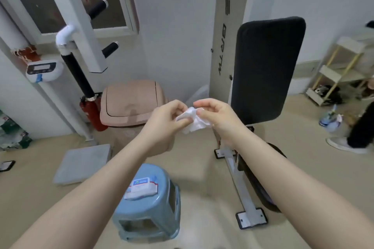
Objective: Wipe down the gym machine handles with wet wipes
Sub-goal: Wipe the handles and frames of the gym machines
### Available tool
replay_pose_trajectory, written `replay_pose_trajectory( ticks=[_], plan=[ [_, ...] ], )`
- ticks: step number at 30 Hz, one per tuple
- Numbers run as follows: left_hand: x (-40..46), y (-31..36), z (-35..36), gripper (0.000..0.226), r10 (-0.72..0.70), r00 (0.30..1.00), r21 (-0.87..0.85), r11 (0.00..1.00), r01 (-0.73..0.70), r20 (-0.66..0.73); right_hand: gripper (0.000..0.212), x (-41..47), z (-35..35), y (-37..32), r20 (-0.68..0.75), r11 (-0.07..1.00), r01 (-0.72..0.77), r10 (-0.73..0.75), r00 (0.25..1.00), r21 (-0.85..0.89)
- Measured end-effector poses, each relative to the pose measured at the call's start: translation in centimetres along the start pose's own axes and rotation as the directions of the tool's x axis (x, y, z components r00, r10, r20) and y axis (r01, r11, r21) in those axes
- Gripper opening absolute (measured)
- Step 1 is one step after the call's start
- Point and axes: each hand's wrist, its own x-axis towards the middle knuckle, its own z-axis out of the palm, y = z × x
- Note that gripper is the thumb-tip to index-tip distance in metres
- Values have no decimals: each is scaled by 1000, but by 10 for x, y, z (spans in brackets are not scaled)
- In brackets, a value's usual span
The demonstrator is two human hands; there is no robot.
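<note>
Both hands are raised in front of the machine, working one crumpled wet wipe [192, 120] between them. The left hand [166, 123] pinches its near edge between thumb and curled fingers; the right hand [216, 115] grips the opposite side with fingertips closed on the cloth. The wipe is bunched, not yet spread flat. The wipe pack [141, 188] rests on top of a blue stool [149, 214] on the floor below the forearms. The machine's black grip handles project from the white frame at upper left: an upper handle [98, 8] and a lower handle [110, 48], both well apart from the hands. A black back pad [267, 70] stands to the right. Assessment: the wipe is light, limp and damp, likely to cling to itself and tear if pulled hard; it should be opened by its edges, then wrapped around a handle with the palm. The handles look rigid and fixed, with metal end caps; wiping has apparently not begun.
</note>
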Motion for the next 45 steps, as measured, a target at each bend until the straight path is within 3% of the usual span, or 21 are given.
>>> replay_pose_trajectory(
  ticks=[9,14,18,26,30,32,34,38,42,45],
  plan=[
    [-114,96,155,11,94,995,-100,990,-95,-18,19,-190,-120,32,21,999,-9,10,1000,-45],
    [-140,154,194,14,87,995,-108,990,-91,-45,12,-238,-174,17,29,993,52,-50,998,-101],
    [-126,186,225,10,93,996,-164,982,-92,0,22,-245,-228,13,-33,992,46,-50,998,-120],
    [-14,249,330,14,170,985,-166,971,-173,-32,25,-180,-376,30,-158,980,55,-86,984,-190],
    [76,294,376,19,165,986,-211,963,-168,-31,12,-129,-462,22,-51,987,67,-75,996,-144],
    [117,319,396,24,155,987,-210,964,-162,-48,18,-107,-506,14,-1,968,90,-93,996,-233],
    [156,341,414,21,156,986,-192,967,-165,-59,21,-84,-548,3,-47,934,145,-169,984,-327],
    [224,378,458,14,193,981,-152,969,-194,-17,8,-44,-637,-2,-42,971,176,-185,982,-161],
    [278,404,510,15,249,961,-94,967,-239,122,8,-13,-722,21,-49,971,147,-159,986,-188],
    [319,424,557,14,253,961,-101,965,-243,109,9,13,-788,34,-44,978,123,-133,990,-171]
  ],
)
